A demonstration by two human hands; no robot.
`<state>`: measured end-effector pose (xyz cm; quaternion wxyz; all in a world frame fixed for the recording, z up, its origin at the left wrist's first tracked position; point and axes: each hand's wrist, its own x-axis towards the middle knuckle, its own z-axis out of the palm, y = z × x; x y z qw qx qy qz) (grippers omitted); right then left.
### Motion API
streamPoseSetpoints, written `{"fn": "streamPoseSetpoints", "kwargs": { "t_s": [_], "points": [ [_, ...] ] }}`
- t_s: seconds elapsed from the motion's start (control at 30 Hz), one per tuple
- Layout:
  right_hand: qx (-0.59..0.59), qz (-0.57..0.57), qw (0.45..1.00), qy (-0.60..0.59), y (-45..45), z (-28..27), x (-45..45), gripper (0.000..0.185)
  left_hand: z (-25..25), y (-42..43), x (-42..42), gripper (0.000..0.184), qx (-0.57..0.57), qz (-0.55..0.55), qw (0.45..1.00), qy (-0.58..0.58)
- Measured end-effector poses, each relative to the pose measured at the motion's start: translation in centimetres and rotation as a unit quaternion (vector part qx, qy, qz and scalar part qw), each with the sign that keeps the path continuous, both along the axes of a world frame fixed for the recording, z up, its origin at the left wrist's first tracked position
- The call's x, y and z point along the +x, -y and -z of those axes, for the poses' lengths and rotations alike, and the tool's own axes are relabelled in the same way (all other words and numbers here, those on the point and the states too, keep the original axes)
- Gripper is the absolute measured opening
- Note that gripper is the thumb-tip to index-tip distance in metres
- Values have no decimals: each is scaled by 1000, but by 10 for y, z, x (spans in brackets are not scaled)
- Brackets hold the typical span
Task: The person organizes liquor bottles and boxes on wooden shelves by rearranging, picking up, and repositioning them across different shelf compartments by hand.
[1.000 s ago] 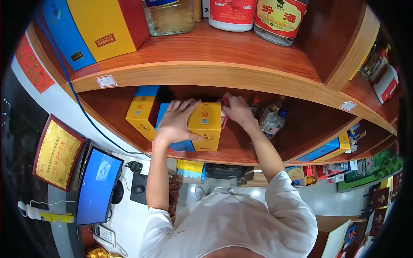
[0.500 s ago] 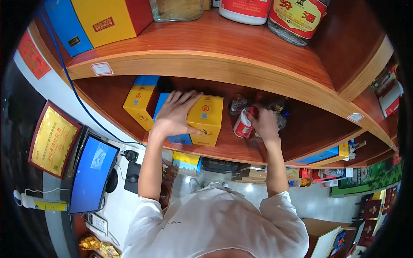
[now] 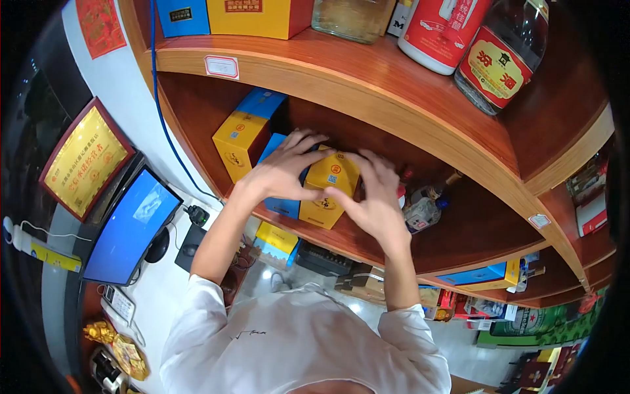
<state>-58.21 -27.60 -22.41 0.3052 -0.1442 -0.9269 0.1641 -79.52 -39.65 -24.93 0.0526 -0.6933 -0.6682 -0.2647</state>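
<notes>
A yellow and blue box (image 3: 322, 211) stands on the lower shelf with both my hands on it. My left hand (image 3: 285, 169) lies across its top and blue side, the fingers curled over the back and the thumb along the yellow front. At the box's right side my right hand (image 3: 375, 203) curves round the edge, thumb at the front face and fingers behind the top. Left of it sits another yellow and blue box (image 3: 237, 143). Just right of my right hand are clear bottles (image 3: 423, 211), and a red and white bottle (image 3: 401, 192) is mostly hidden behind that hand.
The upper shelf (image 3: 367, 62) overhangs my hands and carries large bottles (image 3: 493, 69) and boxes (image 3: 252, 20). A blue cable (image 3: 164, 125) hangs down the left side. At lower left are a monitor (image 3: 134, 220) and a phone (image 3: 118, 302) on a white desk.
My right hand has let go of the red and white bottle and moved left onto the box. My left hand stays on the box. The view has shifted.
</notes>
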Motion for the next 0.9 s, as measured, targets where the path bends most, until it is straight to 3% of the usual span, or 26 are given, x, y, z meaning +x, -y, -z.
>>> {"fn": "streamPoseSetpoints", "kwargs": {
  "t_s": [0.13, 0.2, 0.33, 0.43, 0.53, 0.7, 0.9],
  "points": [
    [71, -46, 991, 103, 2, 8, -40, 87, -24, 32, -18, 62, 66, -27, 997, 3],
    [95, -66, 983, 143, 4, 9, -60, 93, -24, 44, -34, 63, 54, -110, 989, 88],
    [97, -84, 962, 241, 9, 3, -99, 107, 12, 56, -69, 79, -67, -323, 942, -58],
    [68, -99, 954, 276, 10, 5, -122, 107, 30, 64, -65, 77, 10, -303, 952, -28],
    [14, -118, 956, 268, 6, 6, -130, 102, 28, 75, -57, 73, 0, -307, 951, -31],
    [-54, -130, 956, 259, -8, -7, -149, 92, 25, 105, -31, 84, 18, -313, 948, -57],
    [29, -128, 962, 238, -25, 0, -183, 86, 31, 127, -14, 97, -26, -350, 932, -90]
  ]
}}
